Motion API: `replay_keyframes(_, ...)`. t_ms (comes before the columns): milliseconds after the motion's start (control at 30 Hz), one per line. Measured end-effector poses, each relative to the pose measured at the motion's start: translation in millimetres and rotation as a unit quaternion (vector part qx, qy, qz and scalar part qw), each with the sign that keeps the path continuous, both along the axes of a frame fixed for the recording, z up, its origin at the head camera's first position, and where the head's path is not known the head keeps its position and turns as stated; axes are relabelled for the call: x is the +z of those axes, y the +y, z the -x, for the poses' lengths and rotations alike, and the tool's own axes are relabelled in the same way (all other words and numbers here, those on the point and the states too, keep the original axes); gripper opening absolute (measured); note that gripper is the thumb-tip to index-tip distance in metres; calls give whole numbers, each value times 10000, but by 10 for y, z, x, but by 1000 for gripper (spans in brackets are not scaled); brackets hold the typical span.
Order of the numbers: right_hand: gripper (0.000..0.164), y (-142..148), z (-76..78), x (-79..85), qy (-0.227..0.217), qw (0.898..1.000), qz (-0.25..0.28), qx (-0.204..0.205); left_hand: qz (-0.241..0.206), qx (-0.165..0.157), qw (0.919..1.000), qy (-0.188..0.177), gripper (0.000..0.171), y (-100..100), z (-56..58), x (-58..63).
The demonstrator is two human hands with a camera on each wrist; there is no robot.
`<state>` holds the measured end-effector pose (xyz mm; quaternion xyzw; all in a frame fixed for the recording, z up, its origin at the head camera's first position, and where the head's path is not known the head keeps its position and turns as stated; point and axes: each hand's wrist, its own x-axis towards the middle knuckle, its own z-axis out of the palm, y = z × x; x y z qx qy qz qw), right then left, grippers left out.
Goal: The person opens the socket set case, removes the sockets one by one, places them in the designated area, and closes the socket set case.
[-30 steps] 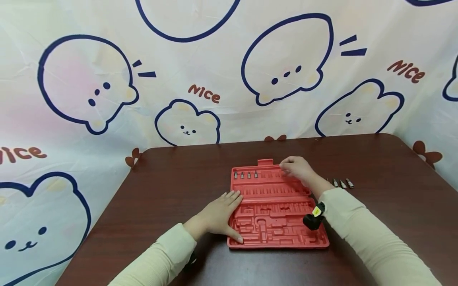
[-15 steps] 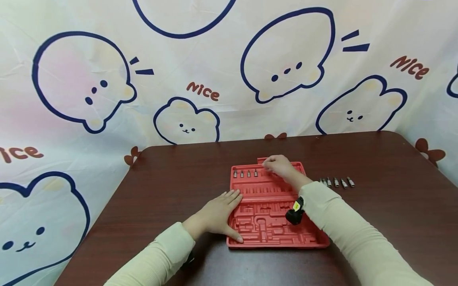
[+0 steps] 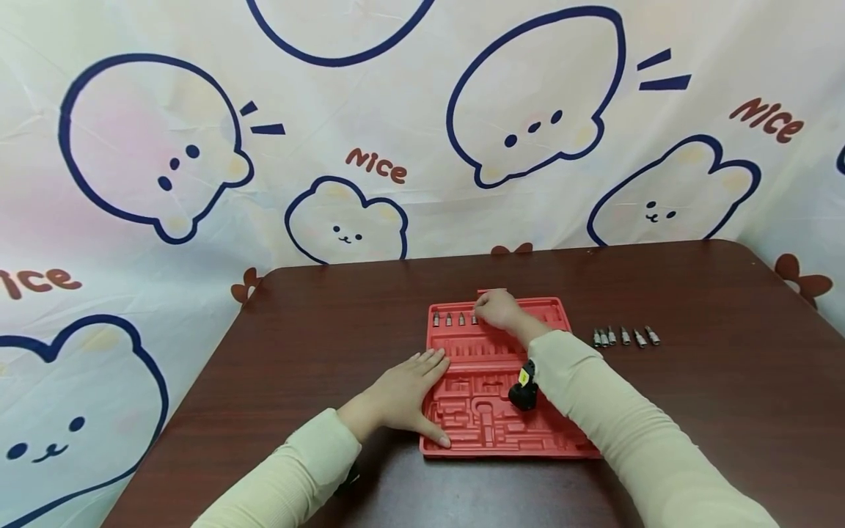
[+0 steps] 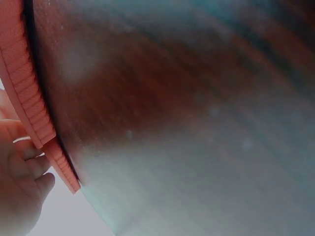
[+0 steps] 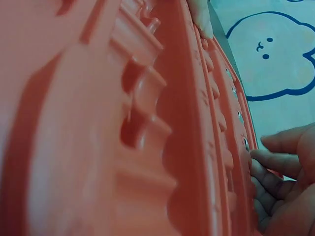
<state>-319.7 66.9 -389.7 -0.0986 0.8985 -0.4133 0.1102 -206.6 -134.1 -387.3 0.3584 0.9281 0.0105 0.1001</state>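
A red moulded plastic case [image 3: 511,451] lies unfolded on the table. My left hand [image 3: 405,392] rests on its left edge, fingers and thumb spread; the left wrist view shows the case's ribbed edge [image 4: 29,83]. Several small metal socket bits [image 3: 449,320] stand in a row in the case's upper slots. My right hand [image 3: 499,309] is at that row, its bent fingertips beside the rightmost seated bit. In the right wrist view, the fingertips of my right hand [image 5: 285,172] touch the row next to a bit [image 5: 240,117]. Whether they pinch a bit is hidden.
More loose socket bits [image 3: 625,336] lie in a rough line on the dark wooden table [image 3: 330,323], right of the case. Behind the table hangs a cartoon-printed cloth [image 3: 436,213]. A black wrist camera [image 3: 524,394] hangs under my right sleeve, over the case.
My right hand has moved left along the upper slots, from the row's right part to beside the seated bits, uncovering the loose bits on the table. My left hand has stayed put.
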Motion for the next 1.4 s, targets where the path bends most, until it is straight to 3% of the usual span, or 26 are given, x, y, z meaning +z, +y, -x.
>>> replay_keyframes(100,22,-44,13,1,8,9999,-106,-136,3,-5,10000,11,114,1,1,8)
replay_keyframes(233,38,-73,17,-15,54,9992,-123,-383,-4,-18,10000,7,114,4,2,10)
replay_keyframes(367,43,-83,9,-6,72,9990,-245,-377,-12,-10,10000,-44,114,-1,2,1)
replay_keyframes(667,20,-38,48,16,-368,9975,331,-496,25,20,10000,-33,114,5,-5,8)
replay_keyframes(900,18,-46,24,-3,-355,9958,547,-650,-4,51,10000,-10,113,10,-11,-16)
replay_keyframes(1400,15,-93,17,-82,-471,9800,1415,-1317,16,70,10000,-43,114,21,-18,-3)
